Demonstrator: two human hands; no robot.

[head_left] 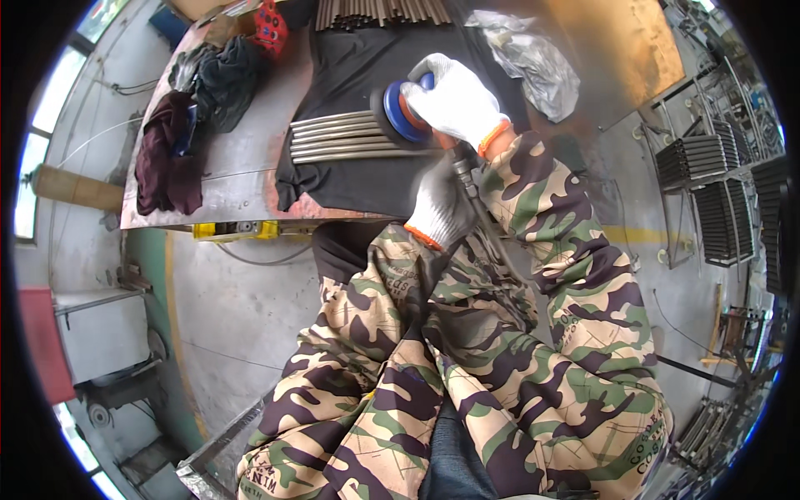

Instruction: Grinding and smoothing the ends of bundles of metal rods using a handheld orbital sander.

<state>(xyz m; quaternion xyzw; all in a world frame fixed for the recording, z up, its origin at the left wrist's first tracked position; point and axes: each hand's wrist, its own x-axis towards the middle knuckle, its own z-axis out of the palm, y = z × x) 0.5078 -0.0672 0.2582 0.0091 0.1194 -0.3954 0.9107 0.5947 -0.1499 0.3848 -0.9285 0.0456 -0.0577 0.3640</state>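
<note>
My right hand (454,100), in a white knit glove with an orange cuff, is closed over the top of an air sander (403,112) with a blue, round head. The sander's disc rests at the right part of a row of several metal tubes (333,137) laid side by side on a black cloth (350,83). From the sander an air hose (483,212) runs down past my right sleeve. My left hand (442,200), gloved the same way, is close to the tubes' right ends, below the sander. Its fingers are blurred and partly hidden, so their grip does not show.
More metal tubes (383,12) lie stacked at the table's far edge. Crumpled clear plastic (533,62) sits at the far right, dark rags (225,79) and a maroon cloth (169,154) at the left. Racks of dark parts (708,158) stand on the right.
</note>
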